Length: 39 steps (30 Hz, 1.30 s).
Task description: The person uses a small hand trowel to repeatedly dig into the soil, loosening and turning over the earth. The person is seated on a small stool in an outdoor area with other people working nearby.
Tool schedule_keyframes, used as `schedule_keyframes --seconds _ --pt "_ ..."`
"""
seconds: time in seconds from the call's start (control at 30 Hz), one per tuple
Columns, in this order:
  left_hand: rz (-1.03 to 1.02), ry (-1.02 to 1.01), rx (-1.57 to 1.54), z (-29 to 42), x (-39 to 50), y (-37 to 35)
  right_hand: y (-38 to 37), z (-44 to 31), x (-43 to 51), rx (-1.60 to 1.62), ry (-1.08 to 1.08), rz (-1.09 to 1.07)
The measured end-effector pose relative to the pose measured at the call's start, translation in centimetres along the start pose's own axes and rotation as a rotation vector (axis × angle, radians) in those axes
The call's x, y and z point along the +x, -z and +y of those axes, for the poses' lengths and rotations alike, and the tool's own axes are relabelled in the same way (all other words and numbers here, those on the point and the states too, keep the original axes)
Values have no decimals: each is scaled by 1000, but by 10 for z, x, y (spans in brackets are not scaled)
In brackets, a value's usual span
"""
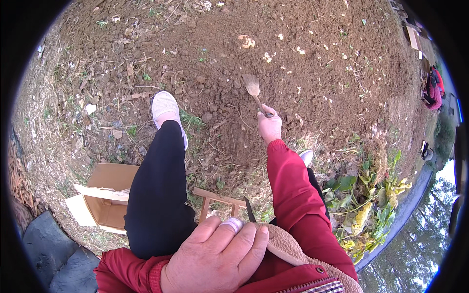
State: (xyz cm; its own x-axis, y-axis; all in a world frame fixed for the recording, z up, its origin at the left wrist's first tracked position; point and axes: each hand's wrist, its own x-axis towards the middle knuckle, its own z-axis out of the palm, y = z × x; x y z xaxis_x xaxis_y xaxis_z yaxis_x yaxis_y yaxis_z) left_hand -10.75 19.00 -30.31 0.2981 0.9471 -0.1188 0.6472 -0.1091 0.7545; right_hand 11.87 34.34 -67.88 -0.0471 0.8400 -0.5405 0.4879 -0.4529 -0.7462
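Observation:
In my right hand (270, 124) is the handle of a small flat-bladed hand shovel (251, 85). Its dirt-covered blade points away from me, over loose brown soil (220, 66). My left hand (216, 256) is close to the camera, back side up, in front of my red jacket (293, 282) and its fleece lining (285, 241). One finger wears a pale wrapping or band (233, 223). What lies under its palm is hidden. Just beyond its fingertips are a wooden frame like a small stool (216, 196) and a dark, narrow pointed piece (250, 209).
An open cardboard box (111, 174) lies left of my leg, near dark sheeting (55, 249). Pulled leafy plants (361, 208) are heaped at right. My pale shoe (166, 104) stands on the soil. Another person (433, 89) is far off at right.

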Motion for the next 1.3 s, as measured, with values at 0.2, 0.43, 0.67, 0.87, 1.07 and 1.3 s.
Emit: schedule_keyframes --seconds 0.2,0.43,0.67,0.87,1.07,1.3 --pt "-45 -11 -18 8 -1 -2 -5 -5 -93 440 -495 8" --pt "-47 -36 29 10 -5 -10 -50 -36 -56 735 -472 -29" --pt "-60 -15 -3 15 1 -10 -36 -3 -47 -411 252 -132" --pt "-73 -19 -19 15 3 -10 73 12 -46 -821 178 -245" --pt "-108 -18 -27 18 7 -14 60 -9 0 389 -234 213" --pt "-123 -21 -38 22 14 -17 11 15 -42 119 -160 -17"
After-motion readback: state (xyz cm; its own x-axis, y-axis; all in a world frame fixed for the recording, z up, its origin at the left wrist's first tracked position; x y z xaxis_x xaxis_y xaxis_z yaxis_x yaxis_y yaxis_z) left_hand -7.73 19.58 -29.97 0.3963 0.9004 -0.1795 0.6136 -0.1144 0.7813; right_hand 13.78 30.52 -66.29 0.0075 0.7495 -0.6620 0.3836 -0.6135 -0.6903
